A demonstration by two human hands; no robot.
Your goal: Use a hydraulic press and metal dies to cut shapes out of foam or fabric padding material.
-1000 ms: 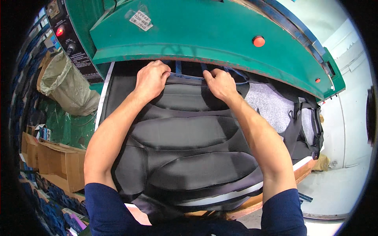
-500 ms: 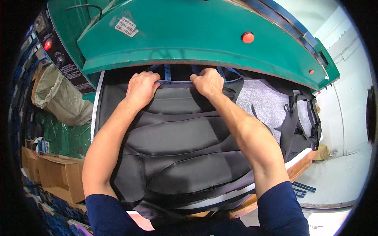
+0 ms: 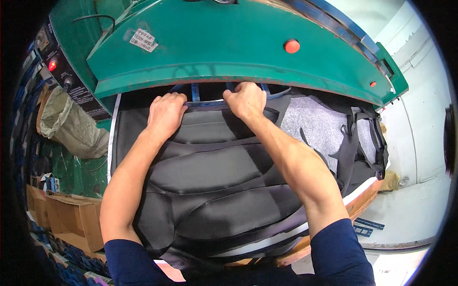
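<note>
Both the left hand (image 3: pixel 166 112), at 10 o'clock, and the right hand (image 3: pixel 247 101), at 1 o'clock, sit well apart with their fingers curled at the far edge of a padded black panel (image 3: pixel 212 171); the fingertips are hidden, so I cannot tell whether they are clamped on the edge or only pressing it. That panel lies in the middle of the view, stitched side up, stretching down toward 6 o'clock. At 11 o'clock, between the hands, a narrow blue frame (image 3: pixel 195 92) runs along the panel's far edge and reaches under the lip of the green machine housing (image 3: pixel 214 50), which fills the 12 o'clock side. As far as it shows, the spreading out looks done: the padded sections lie mostly flat, and the far edge appears to follow the frame closely. The edge under the hands seems the unfinished part, since both are occupied there, and whether it sits evenly below the lip is out of sight. Elsewhere things look less settled: a speckled grey sheet (image 3: pixel 310 121) shows at 2 o'clock, black straps (image 3: pixel 347 155) hang loosely bunched at 3, and a white strip (image 3: pixel 267 245) shows past the folds at 5. Beyond that, how much is left cannot be judged.
</note>
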